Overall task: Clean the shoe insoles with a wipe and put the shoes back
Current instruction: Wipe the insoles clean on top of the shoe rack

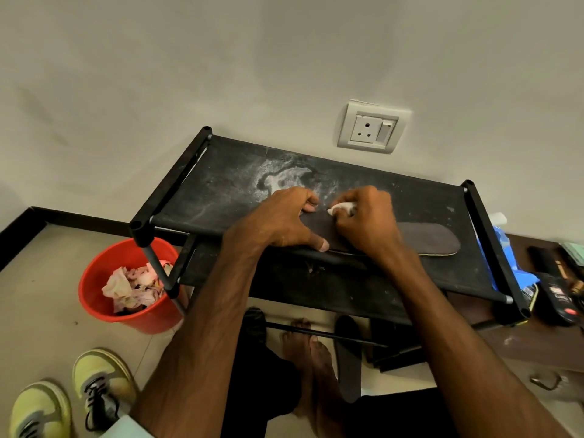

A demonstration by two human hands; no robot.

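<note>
Firstly, insole: a dark grey insole (433,238) lies flat along the front part of the top shelf, with its rounded end pointing to the right; both hands cover its left part.
Wipe: a small white wipe (341,207) is bunched up on the insole, near its far edge.
Right hand: the right hand (368,224) has its fingers curled tightly round the wipe and presses it on the insole.
Left hand: the left hand (282,222) holds the insole down just beside the right hand; the thumb lies on the near edge and the bent fingers clamp the far edge.
Shoe rack: a black shoe rack (221,184) with fabric shelves stands against the wall; a whitish dusty stain (281,178) shows on its top shelf behind the hands.
Second insole: a second insole (347,358), also dark, lies on the floor under the rack, beside the person's bare feet (300,346).
Sneakers: two yellow-green sneakers (101,380) stand on the floor at lower left.
Bucket: a red bucket (94,270) with crumpled tissues (126,286) inside stands at the left end of the rack.
Wall socket: a white wall socket (371,128) sits above the rack.
</note>
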